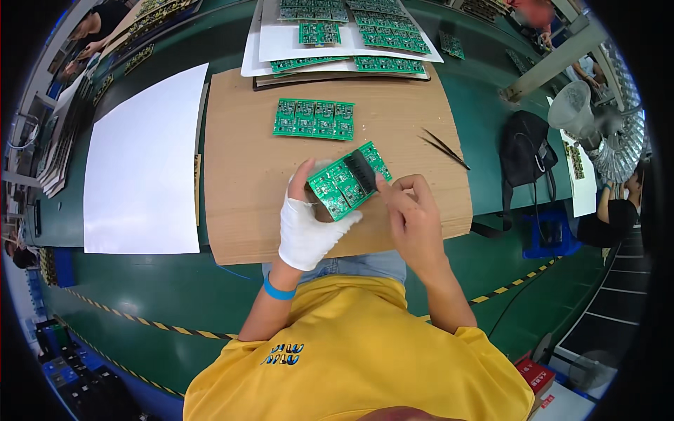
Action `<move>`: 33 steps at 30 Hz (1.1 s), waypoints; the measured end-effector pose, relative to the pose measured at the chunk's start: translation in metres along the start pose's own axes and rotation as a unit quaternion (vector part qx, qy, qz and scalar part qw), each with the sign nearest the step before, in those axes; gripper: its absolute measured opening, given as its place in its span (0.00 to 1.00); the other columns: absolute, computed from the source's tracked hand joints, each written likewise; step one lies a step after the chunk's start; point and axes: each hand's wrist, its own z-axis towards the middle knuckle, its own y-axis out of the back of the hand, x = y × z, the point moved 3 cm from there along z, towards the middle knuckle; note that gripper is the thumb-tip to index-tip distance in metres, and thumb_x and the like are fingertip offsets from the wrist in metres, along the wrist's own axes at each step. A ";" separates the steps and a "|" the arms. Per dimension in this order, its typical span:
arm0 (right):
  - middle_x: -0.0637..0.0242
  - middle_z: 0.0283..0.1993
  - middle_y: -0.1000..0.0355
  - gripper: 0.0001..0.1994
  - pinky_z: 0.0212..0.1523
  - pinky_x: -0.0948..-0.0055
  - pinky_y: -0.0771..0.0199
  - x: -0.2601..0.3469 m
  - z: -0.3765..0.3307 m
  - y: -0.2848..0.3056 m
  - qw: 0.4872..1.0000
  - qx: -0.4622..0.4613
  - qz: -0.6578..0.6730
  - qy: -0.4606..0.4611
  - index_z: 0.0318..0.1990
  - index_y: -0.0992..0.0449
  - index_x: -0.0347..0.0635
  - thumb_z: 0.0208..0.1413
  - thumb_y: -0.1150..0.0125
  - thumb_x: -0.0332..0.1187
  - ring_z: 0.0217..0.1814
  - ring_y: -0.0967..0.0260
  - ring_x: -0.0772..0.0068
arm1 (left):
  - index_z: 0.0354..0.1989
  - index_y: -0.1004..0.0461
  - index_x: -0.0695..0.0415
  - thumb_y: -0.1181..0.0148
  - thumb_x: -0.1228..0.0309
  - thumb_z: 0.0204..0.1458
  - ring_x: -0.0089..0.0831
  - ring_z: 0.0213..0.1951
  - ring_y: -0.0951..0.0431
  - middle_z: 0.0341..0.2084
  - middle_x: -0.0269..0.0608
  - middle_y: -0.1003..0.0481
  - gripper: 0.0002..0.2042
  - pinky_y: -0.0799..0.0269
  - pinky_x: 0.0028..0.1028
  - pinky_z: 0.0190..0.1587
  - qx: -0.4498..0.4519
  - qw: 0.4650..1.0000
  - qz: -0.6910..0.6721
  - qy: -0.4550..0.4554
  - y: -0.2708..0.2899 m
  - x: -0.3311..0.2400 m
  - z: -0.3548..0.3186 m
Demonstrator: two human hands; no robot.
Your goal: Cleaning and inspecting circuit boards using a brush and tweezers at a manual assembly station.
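The left hand (309, 228) (white-gloved, thumb bare) grips a green circuit board (335, 185); the right hand (414, 214) pinches a black tool (361, 172) over it.

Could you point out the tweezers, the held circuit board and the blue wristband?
Tweezers (453, 156): head view, on the arms.
Held circuit board (339, 186): head view, its green face.
Blue wristband (279, 290): head view, band's middle.

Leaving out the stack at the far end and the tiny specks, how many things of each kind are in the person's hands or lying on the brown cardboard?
Green circuit board panels: 2
Black brush-like tool: 1
Tweezers: 1
Total: 4
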 end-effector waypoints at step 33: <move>0.56 0.46 0.30 0.27 0.39 0.66 0.22 -0.043 0.025 0.024 0.974 -0.027 -0.201 0.104 0.59 0.22 0.43 0.49 0.35 0.16 0.43 0.23 0.61 | 0.55 0.33 0.58 0.26 0.75 0.46 0.33 0.51 0.24 0.51 0.45 0.27 0.28 0.24 0.32 0.53 -0.019 0.978 -0.188 0.084 0.023 0.006 0.005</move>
